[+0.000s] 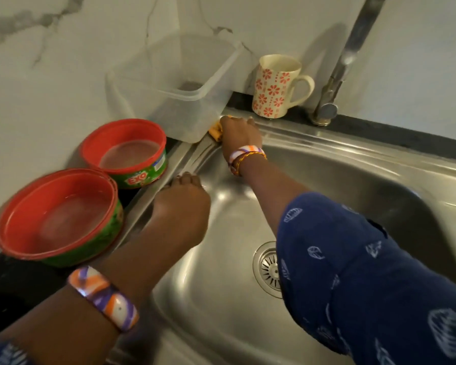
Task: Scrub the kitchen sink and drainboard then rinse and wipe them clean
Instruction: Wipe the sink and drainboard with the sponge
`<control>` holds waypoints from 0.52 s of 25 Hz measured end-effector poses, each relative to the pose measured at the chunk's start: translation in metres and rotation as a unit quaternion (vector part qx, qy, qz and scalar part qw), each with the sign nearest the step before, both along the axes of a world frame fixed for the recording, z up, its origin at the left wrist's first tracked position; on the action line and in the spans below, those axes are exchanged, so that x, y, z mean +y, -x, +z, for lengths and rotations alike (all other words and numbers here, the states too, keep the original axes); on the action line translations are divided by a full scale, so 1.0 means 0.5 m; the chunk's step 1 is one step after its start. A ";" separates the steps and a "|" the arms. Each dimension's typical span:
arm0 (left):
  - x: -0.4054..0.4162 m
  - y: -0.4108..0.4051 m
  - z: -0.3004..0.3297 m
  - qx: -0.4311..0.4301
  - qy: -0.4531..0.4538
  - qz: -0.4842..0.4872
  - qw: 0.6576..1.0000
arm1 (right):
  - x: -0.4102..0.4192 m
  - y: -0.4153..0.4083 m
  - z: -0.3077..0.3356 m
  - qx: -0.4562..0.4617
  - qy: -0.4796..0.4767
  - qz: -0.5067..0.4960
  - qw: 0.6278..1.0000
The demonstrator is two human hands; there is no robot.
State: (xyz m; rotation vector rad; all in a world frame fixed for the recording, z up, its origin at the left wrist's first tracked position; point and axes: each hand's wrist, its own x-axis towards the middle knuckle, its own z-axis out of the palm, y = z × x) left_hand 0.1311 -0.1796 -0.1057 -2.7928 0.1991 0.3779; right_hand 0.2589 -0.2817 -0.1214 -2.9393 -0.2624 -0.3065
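The steel sink fills the right and middle of the view, with its drain partly hidden behind my right sleeve. My right hand reaches to the sink's far left corner and presses an orange-yellow scrub pad onto the rim there; most of the pad is under my fingers. My left hand rests on the sink's left rim, fingers curled over the edge, holding nothing that I can see.
A clear plastic tub stands at the sink's far left corner, right beside the pad. Two red-rimmed green soap tubs sit on the dark counter at left. A flowered mug and the tap stand behind the sink.
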 end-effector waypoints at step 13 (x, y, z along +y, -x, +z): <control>0.029 0.006 -0.026 0.002 0.058 -0.007 0.998 | -0.360 0.178 0.005 0.045 0.153 -0.216 0.963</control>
